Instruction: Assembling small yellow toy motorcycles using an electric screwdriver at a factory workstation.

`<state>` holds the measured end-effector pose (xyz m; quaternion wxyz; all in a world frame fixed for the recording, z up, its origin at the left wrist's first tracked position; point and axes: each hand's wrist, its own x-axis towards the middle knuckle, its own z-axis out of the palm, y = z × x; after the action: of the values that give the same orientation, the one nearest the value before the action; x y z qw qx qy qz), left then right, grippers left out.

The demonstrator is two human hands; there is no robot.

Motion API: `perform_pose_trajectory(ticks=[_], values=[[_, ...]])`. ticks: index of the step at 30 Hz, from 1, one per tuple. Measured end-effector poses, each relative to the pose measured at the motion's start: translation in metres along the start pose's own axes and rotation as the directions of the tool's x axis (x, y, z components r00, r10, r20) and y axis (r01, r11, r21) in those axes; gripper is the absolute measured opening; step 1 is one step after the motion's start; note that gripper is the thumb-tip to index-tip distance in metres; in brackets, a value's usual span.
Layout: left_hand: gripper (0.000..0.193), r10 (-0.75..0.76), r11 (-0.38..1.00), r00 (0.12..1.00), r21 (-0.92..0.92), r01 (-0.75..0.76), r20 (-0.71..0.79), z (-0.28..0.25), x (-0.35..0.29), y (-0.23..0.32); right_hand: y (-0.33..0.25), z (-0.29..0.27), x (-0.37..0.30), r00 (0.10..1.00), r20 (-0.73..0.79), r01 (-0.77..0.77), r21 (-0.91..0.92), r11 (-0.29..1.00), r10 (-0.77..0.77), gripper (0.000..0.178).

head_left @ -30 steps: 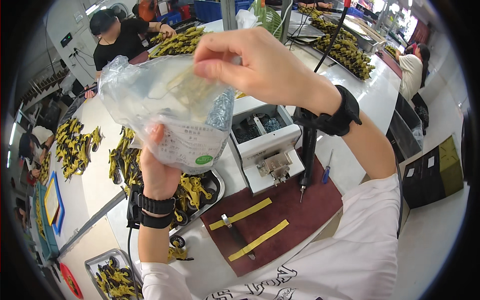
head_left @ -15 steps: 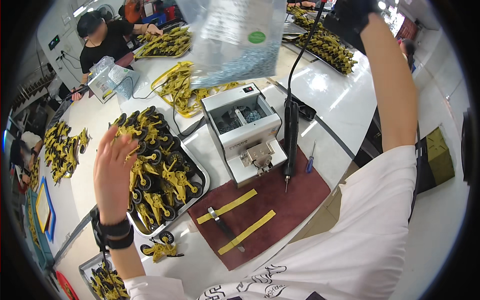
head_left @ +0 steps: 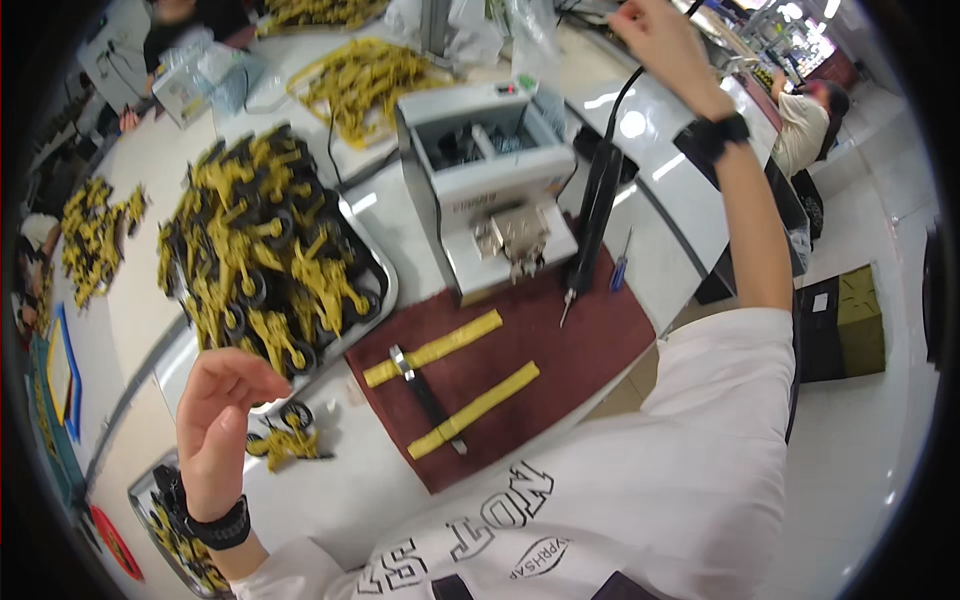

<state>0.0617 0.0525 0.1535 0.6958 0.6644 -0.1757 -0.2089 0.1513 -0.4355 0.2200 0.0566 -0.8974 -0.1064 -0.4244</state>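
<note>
L hand (head_left: 215,430) at 8 o'clock, loosely curled, nothing in it; nearest is a lone yellow/black toy motorbike (head_left: 288,442) on the white desk (head_left: 345,470), also 8 o'clock. Fingertips overlap the tray (head_left: 389,275) rim in view; can't tell if touching. Heaped bikes (head_left: 265,240), 10 o'clock, hide most of that tray. R hand (head_left: 665,50) at 1 o'clock, fingers bent, tips blurry nr top edge; can't tell if it's pinching anything. White machine (head_left: 500,185) at 12 o'clock: hopper contents too blurry to ID, front lettering unreadable. Co-worker (head_left: 195,28) at 11 o'clock, cut off by top edge. Shirt (head_left: 620,480), approx. 5 o'clock, has lg outlined letters, partly cut off. White tag (head_left: 820,302), 3 o'clock, too small to read.
</note>
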Motion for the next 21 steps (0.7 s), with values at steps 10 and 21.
perform_pose_trajectory(ticks=[10, 21], values=[[0.022, -0.222, 0.96, 0.957, -0.128, 0.248, 0.188, 0.053, -0.023, -0.102, -0.157, -0.023, -0.175, 0.787, 0.477, -0.57, 0.322, 0.756, 0.391, 0.01], [0.013, -0.229, 0.952, 0.963, -0.176, 0.252, 0.143, 0.073, -0.03, -0.143, -0.135, -0.032, -0.191, 0.697, 0.306, -0.714, 0.218, 0.665, 0.648, 0.008]])
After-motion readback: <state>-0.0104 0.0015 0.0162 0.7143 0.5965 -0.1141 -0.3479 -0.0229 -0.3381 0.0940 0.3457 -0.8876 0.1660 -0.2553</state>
